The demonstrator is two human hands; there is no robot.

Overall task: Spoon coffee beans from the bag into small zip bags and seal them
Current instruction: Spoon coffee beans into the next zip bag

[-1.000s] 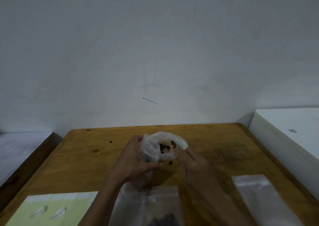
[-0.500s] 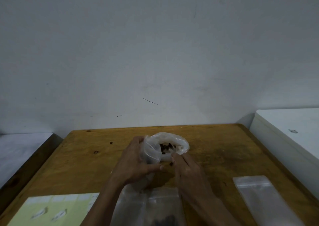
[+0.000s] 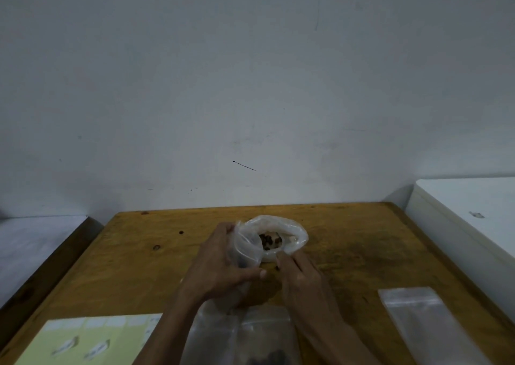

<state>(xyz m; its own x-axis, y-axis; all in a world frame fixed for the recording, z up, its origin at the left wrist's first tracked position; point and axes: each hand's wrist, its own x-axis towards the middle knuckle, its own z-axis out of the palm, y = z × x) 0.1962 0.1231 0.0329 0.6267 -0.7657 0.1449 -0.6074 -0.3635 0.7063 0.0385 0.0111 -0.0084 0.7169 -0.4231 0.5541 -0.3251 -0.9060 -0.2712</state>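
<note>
A worn wooden table (image 3: 145,264) meets a grey wall (image 3: 250,72); left hand (image 3: 223,270) grasps the coffee bag (image 3: 274,238); right hand (image 3: 299,277) pinches its rim.

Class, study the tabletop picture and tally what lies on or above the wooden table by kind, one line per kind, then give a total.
Clear plastic bags holding dark coffee beans: 2 (open bean bag in hands; flat zip bag at near edge)
Empty clear zip bags: 1
Pale yellow-green printed sheets: 1
Hands: 2 (left hand, right hand)
Total: 6
</note>
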